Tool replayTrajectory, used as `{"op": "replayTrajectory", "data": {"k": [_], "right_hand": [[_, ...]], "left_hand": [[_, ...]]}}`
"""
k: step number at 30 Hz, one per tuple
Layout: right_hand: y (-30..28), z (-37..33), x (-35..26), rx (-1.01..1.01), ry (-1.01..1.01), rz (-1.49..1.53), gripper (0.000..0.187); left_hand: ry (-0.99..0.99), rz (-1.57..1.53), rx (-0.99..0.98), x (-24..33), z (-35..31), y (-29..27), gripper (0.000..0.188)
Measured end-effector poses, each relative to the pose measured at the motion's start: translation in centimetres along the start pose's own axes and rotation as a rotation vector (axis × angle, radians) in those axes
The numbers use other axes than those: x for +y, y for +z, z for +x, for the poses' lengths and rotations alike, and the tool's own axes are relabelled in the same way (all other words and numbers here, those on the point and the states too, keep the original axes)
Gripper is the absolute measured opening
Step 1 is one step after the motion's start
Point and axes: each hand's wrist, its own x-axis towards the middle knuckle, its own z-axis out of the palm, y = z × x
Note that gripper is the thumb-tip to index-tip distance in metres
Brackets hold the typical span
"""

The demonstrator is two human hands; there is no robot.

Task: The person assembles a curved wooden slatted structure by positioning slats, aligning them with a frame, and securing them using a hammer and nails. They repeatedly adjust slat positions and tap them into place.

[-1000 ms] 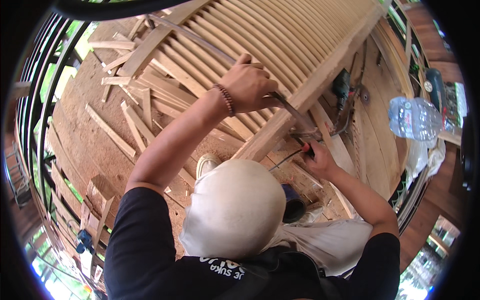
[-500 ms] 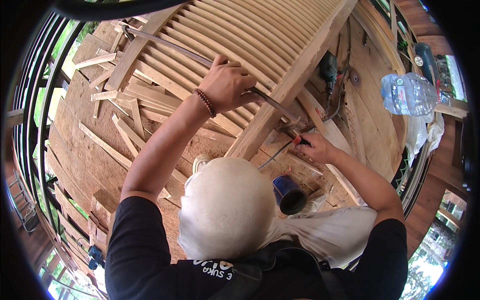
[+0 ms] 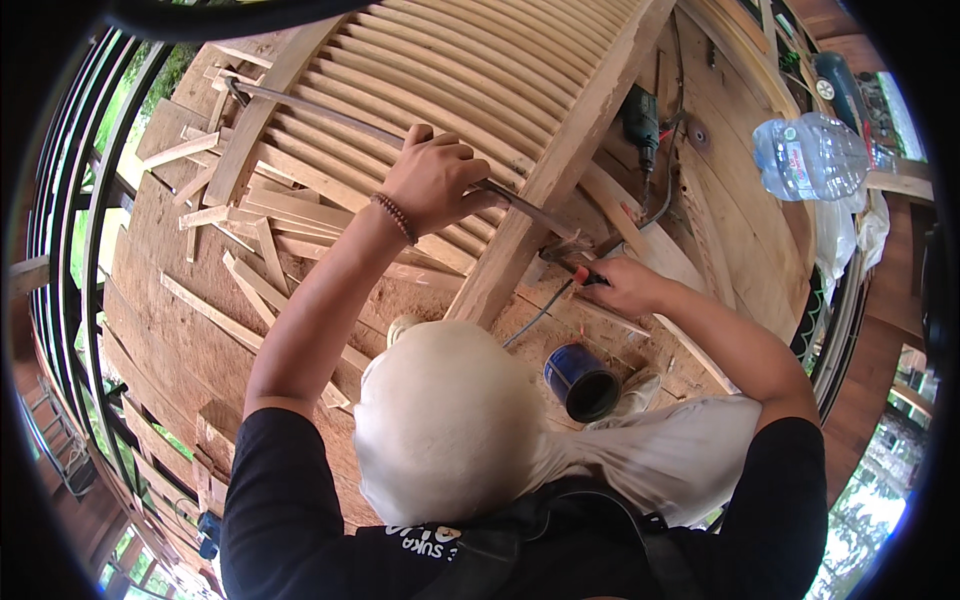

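A long metal bar clamp (image 3: 320, 118) lies across a slatted wooden panel (image 3: 470, 75), its far jaw by the panel's left rail (image 3: 262, 125) and its screw end beyond the thick right rail (image 3: 560, 165). My left hand (image 3: 432, 178), with a beaded bracelet at the wrist, is closed around the bar, above the slats. At the near right end, my right hand (image 3: 625, 286) grips the clamp's red and black handle (image 3: 582, 275). Whether the jaws press on both rails, I cannot tell.
Loose wood strips (image 3: 250, 280) are scattered at the left. A green power drill (image 3: 641, 125) with a cord lies right of the panel. An open blue can (image 3: 582, 383) stands by my knee (image 3: 450, 420). A clear plastic bottle (image 3: 812, 157) is at the far right.
The panel, clamp and drill sit slightly further left and higher in the picture, as the view has shifted. Both hands keep their hold on the clamp.
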Motion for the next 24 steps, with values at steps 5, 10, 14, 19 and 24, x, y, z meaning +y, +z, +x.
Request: {"op": "replayTrajectory", "data": {"k": [5,10,14,19,24], "right_hand": [[1.1,-0.5,0.7,0.166,0.055,0.078,0.026],[2.0,-1.0,-0.4,0.268,0.092,0.192,0.036],[1.6,-0.5,1.3,0.087,0.213,0.366,0.038],[2.4,-0.5,1.8,0.263,0.051,0.281,0.033],[2.8,0.0,1.6,0.186,0.078,0.257,0.032]], "left_hand": [[0.008,0.008,0.024,0.2,0.0,-0.2,0.036],[0.007,-0.014,0.040,0.2,-0.3,-0.1,0.037],[0.012,-0.031,0.047,0.1,0.1,0.0,0.036],[0.015,-0.034,0.052,0.1,0.1,-0.1,0.033],[0.040,-0.033,0.094,-0.3,-0.1,0.3,0.029]]}}
